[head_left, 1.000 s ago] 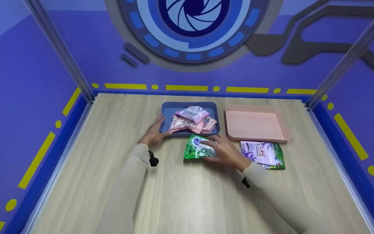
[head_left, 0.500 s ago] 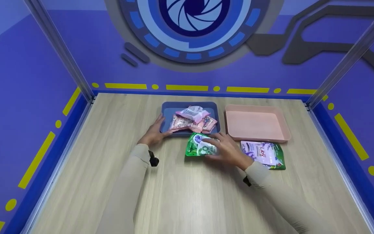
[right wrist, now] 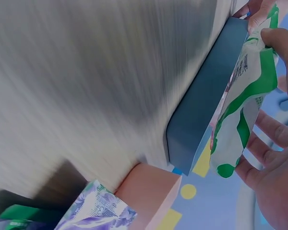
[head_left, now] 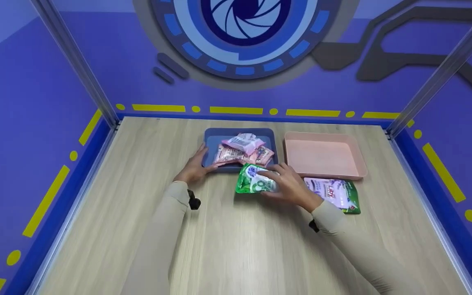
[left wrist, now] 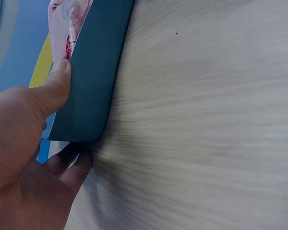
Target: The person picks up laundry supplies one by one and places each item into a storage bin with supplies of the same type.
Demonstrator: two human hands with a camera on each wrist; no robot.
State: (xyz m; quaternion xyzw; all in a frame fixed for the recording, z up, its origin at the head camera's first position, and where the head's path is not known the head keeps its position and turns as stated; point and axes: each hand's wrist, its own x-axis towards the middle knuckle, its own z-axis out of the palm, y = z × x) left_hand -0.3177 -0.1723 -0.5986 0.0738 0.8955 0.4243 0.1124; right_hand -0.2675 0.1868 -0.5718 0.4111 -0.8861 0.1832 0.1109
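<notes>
My right hand (head_left: 291, 186) holds a green-and-white pouch (head_left: 244, 180), its thumb on one face and its fingers on the other. The pouch is tilted at the front rim of the blue tray (head_left: 214, 141); in the right wrist view, this pouch (right wrist: 242, 103) overlaps the tray's top edge. At the tray's front left corner my left hand (head_left: 193, 169) grips the tray. Its thumb presses the front wall's rim in the left wrist view, and fingers of this hand (left wrist: 19, 143) reach around the side. Several pink packets (head_left: 244, 144) lie piled in the blue tray.
To the right stands a pink tray (head_left: 322, 157). In front of it lies a lavender-and-green pouch (head_left: 330, 193), partly hidden by my right wrist; whether it is one pack or two overlapping, I cannot tell. Purple walls (head_left: 109, 53) enclose the wooden table (head_left: 236, 246).
My right hand has lifted the green-and-white pouch slightly and moved it away from me, toward the blue tray and a little rightward. The left hand stays on the tray corner.
</notes>
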